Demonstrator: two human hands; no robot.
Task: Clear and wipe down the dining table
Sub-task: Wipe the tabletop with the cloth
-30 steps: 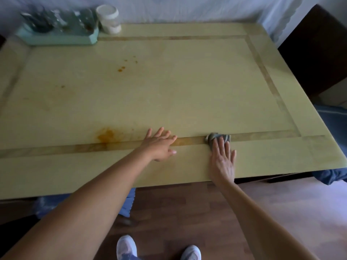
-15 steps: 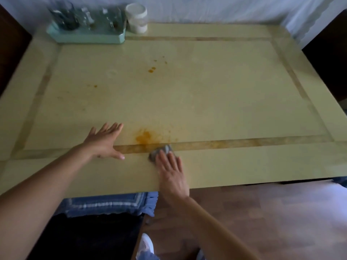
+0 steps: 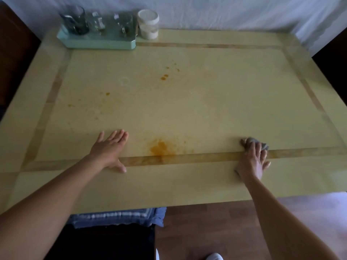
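Note:
The pale yellow dining table [image 3: 206,102] fills the view. A large orange stain [image 3: 159,148] lies near its front inlay strip, and smaller orange spots [image 3: 164,77] sit further back. My right hand [image 3: 252,162] presses a crumpled grey cloth [image 3: 251,142] flat on the table at the front right, fingers straight over it. My left hand [image 3: 109,149] rests palm down on the table, fingers spread, to the left of the big stain.
A mint-green tray [image 3: 99,41] with several glasses stands at the back left. A white-lidded jar [image 3: 148,24] stands beside it. A blue cushioned chair [image 3: 116,216] sits under the front edge. Dark chairs flank both sides, and white fabric hangs behind.
My right hand has slid the cloth from just below the big stain to the right along the front strip. My left hand stays planted left of the stain.

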